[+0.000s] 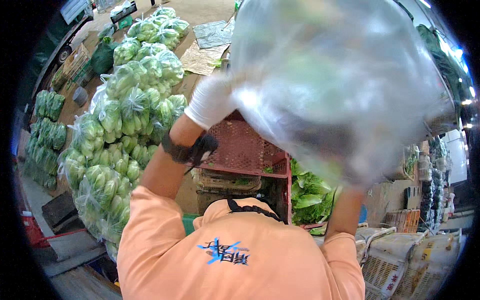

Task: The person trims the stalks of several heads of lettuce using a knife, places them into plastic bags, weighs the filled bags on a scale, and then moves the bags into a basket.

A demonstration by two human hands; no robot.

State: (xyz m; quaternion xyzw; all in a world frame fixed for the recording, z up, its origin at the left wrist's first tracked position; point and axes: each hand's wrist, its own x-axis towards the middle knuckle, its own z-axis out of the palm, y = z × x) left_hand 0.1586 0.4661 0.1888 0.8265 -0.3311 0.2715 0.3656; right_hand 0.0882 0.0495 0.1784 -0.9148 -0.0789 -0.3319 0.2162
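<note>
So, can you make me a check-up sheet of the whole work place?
Surface: red crate, holed, with green scraps.
Job's things: clear bag, raised, blurred.
Clutter: loose greens right of the crate; bagged greens heaped left; sheets on the floor.
Hands: left hand gloved, at the bag's edge; right hand blurred by the bag; grips unclear.
Cables: dark strand by the wristband, maybe a cord.
Surroundings: white baskets, lower right.

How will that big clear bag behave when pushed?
The bag looks see-through and thin, so probably floppy and light for its size. Its ballooned shape would likely dent easily. Its glossy shine suggests it may be slippery.
</note>
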